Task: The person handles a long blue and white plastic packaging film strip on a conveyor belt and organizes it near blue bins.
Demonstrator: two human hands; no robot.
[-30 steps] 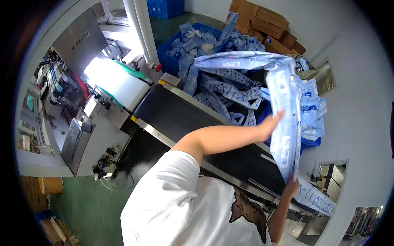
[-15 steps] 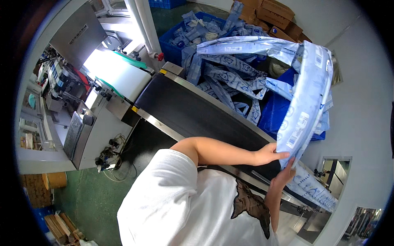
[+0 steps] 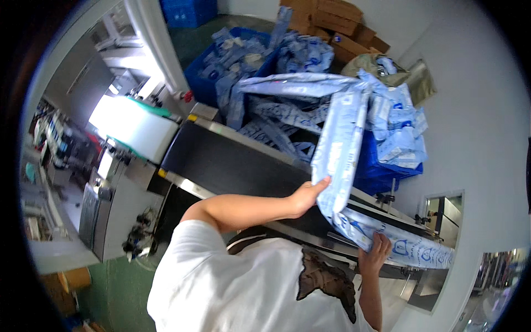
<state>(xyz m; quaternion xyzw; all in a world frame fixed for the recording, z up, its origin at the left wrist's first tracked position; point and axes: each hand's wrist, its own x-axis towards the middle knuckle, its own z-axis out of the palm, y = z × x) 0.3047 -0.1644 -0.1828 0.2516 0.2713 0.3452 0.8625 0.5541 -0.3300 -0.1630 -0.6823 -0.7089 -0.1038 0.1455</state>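
A long strip of light-blue printed plastic packaging [image 3: 342,141] rises from the conveyor, bends over and trails back to the left onto a heap of similar strips [image 3: 276,133]. At the strip's near bend my left hand [image 3: 308,198] closes on its left edge, thumb laid on top. Lower and to the right, my right hand [image 3: 376,253] has its fingers curled on the strip's near edge where it lies along the belt. From there the strip runs on to the wall opening at the right. What is inside the packaging is hidden.
The black conveyor belt [image 3: 232,160] runs from the machine's white belt [image 3: 141,130] toward the right. Behind it stand a blue crate of packets [image 3: 198,77], another blue crate [image 3: 381,171] heaped with packages, and cardboard boxes [image 3: 337,19]. Metal posts [image 3: 391,193] edge the conveyor.
The view has shifted. The raised strip has swung left and down in the picture. My hands have moved apart, the left leftward and the right down along the strip, which now bends sharply between them.
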